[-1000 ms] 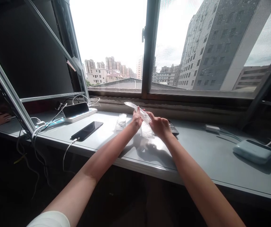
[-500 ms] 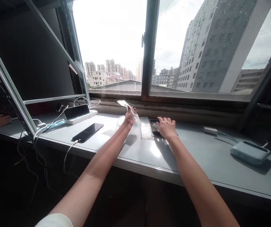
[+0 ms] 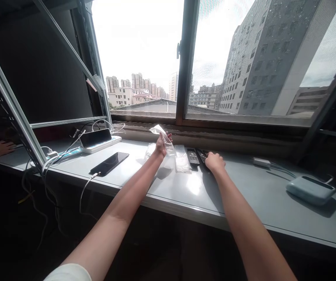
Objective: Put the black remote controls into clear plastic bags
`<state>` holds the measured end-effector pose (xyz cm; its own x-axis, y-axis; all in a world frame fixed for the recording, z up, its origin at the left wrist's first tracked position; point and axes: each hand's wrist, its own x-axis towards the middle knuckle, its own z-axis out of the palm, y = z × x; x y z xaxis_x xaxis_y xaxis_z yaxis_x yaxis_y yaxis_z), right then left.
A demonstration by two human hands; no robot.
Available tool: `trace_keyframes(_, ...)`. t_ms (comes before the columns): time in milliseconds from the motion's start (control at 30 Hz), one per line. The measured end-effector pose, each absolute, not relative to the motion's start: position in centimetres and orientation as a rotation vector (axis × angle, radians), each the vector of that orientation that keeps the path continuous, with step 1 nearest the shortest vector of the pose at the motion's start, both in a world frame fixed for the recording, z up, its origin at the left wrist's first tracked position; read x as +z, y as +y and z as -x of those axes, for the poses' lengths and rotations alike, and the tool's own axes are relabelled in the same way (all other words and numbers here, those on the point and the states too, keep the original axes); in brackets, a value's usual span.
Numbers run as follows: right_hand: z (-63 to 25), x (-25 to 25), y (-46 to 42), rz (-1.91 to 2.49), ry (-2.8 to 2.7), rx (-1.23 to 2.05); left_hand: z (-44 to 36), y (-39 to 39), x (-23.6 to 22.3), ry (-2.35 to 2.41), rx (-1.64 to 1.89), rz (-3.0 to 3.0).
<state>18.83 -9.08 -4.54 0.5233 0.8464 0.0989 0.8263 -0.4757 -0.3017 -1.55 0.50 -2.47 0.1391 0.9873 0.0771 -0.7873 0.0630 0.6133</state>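
A clear, thin plastic sleeve [image 3: 168,146] is pinched in the left hand [image 3: 160,146], best held lightly. Right of that grip, the right hand [image 3: 215,161] touches a long black plastic remote [image 3: 202,155]; whether its fingers close, I cannot tell.

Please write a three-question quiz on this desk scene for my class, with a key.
1. What does the left hand hold?
2. True or false: the right hand is at the dark remotes.
3. Fill in: the phone lying flat on the desk has a white ____ plugged into it.

Key: 1. A clear plastic bag. 2. True. 3. Cable.
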Motion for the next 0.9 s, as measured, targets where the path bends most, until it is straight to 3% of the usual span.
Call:
trace_keyframes(733,-20.3,-4.2,-9.5,2.410,-1.281,0.043,1.9,0.4,-2.9,0.421,1.429,-0.670)
trace_keyframes(833,-19.9,-3.7,-9.9,2.189,-1.286,-0.037,2.0,0.4,-2.9,0.449,1.438,-0.664)
trace_keyframes(900,-19.3,-3.2,-9.9,1.869,-1.161,0.142,2.0,0.4,-2.9,0.462,1.440,-0.642)
